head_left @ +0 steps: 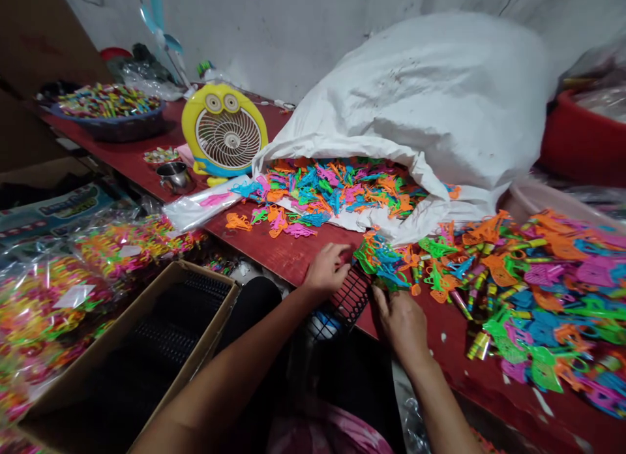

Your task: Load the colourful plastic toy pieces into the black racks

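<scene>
A black grid piece, like a small mesh rack, stands tilted at the table's front edge between my hands. My left hand is at its upper left, fingers curled; what the fingertips grip is not clear. On the other side my right hand grips the grid's right edge with the thumb in front, its other fingers partly hidden. A bunch of green, blue and orange plastic toy pieces lies against the grid's upper end, just above my right hand.
A white sack spills bright plastic pieces onto the red table. More pieces and striped tubes spread at right. A yellow fan and metal cup stand left. Below is a cardboard box of black grids beside filled bags.
</scene>
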Demonstrator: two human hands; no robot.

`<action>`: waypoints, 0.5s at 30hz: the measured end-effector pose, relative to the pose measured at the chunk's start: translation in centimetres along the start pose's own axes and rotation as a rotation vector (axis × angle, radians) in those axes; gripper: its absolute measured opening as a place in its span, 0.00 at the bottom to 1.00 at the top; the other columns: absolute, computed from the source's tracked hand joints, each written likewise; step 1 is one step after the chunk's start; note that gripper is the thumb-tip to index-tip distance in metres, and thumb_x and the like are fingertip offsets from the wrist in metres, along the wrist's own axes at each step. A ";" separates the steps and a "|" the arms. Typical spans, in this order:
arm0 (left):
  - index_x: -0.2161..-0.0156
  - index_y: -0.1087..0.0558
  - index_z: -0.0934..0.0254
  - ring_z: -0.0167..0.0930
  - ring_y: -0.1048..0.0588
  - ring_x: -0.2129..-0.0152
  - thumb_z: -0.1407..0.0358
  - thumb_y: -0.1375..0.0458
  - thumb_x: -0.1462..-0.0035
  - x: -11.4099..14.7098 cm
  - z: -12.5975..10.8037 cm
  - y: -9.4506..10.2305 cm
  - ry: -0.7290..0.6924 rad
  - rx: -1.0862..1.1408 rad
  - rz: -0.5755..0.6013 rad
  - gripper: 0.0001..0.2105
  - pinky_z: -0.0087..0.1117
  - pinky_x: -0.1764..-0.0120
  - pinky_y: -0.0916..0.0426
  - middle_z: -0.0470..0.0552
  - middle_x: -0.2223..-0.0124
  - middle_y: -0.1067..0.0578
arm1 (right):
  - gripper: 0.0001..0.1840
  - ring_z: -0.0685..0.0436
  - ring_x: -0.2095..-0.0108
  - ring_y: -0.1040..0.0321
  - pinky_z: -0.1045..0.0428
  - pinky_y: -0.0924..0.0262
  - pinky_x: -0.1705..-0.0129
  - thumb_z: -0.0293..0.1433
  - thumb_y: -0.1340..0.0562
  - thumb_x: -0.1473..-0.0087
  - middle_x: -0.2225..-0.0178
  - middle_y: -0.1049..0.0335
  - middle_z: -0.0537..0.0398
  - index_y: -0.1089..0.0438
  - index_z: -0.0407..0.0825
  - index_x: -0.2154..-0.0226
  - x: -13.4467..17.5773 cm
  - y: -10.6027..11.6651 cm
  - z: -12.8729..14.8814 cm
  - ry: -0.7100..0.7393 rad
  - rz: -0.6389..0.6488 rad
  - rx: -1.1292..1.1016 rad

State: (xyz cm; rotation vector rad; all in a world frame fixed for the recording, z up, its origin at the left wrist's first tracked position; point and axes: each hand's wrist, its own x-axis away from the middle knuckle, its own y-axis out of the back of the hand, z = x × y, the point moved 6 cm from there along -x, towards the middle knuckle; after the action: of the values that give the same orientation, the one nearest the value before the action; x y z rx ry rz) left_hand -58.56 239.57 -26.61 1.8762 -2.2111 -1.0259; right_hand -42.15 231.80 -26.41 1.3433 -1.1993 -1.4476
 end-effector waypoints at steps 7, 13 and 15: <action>0.55 0.26 0.59 0.35 0.29 0.61 0.57 0.38 0.46 2.2 -9.9 0.6 -0.424 -0.186 -0.131 0.14 0.38 0.58 0.39 0.51 0.60 0.25 | 0.17 0.45 0.74 0.32 0.52 0.53 0.74 0.33 0.47 0.38 0.74 0.27 0.46 0.27 0.44 0.71 0.0 -0.3 0.2 -0.033 0.098 -0.163; 0.62 0.25 0.60 0.31 0.29 0.67 0.66 0.39 0.46 1.8 -10.3 -1.1 -0.398 -0.242 -0.284 0.05 0.36 0.61 0.40 0.48 0.67 0.26 | 0.15 0.45 0.72 0.30 0.53 0.52 0.73 0.32 0.49 0.39 0.72 0.26 0.47 0.28 0.45 0.65 -0.2 -0.5 -0.1 -0.112 0.071 -0.252; 0.63 0.26 0.61 0.31 0.28 0.67 0.68 0.40 0.47 1.7 -9.9 -1.2 -0.384 -0.229 -0.302 0.05 0.35 0.61 0.39 0.48 0.67 0.25 | 0.15 0.45 0.71 0.30 0.53 0.52 0.72 0.32 0.50 0.38 0.70 0.26 0.48 0.29 0.46 0.64 -0.4 -0.5 0.0 -0.118 0.076 -0.268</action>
State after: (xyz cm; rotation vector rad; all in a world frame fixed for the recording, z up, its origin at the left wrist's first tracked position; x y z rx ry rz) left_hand -53.53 233.67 -20.15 2.0875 -1.8945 -1.7391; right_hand -42.13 232.27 -26.76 1.0323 -1.0739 -1.5874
